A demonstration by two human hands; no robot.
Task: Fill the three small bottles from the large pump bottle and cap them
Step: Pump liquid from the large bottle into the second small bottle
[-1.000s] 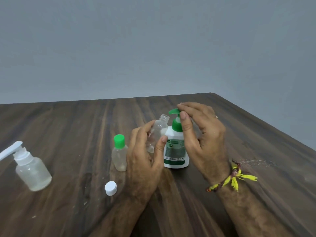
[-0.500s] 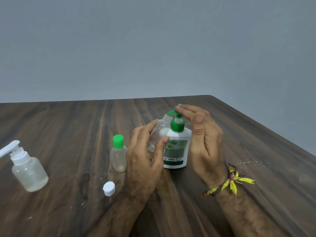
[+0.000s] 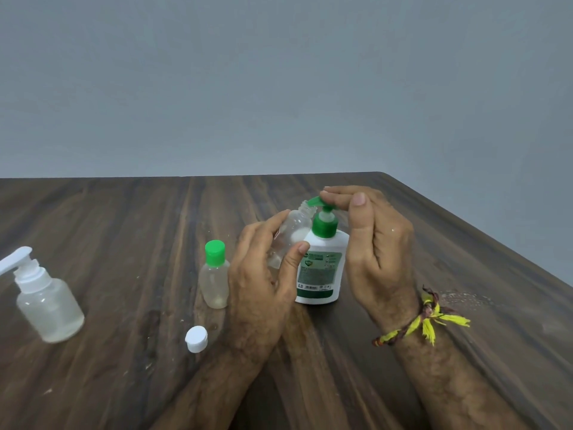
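Head view shows the filling step: left hand [image 3: 263,274] grips an uncapped small bottle [image 3: 293,234] tilted at the spout, mid-worktop, while right hand [image 3: 375,243] fingers [image 3: 336,197] lie straight on the pump bottle [image 3: 321,268]; next, press and keep the neck aligned.

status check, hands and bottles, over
Left hand grips open small bottle tilted at green nozzle. Right hand fingers on pump bottle head. Nothing blocking.

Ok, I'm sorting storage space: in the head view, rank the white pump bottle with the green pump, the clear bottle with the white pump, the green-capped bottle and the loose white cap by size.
1-2. White pump bottle and clear white-pump bottle: similar, unranked.
3. Green-capped bottle.
4. Loose white cap.
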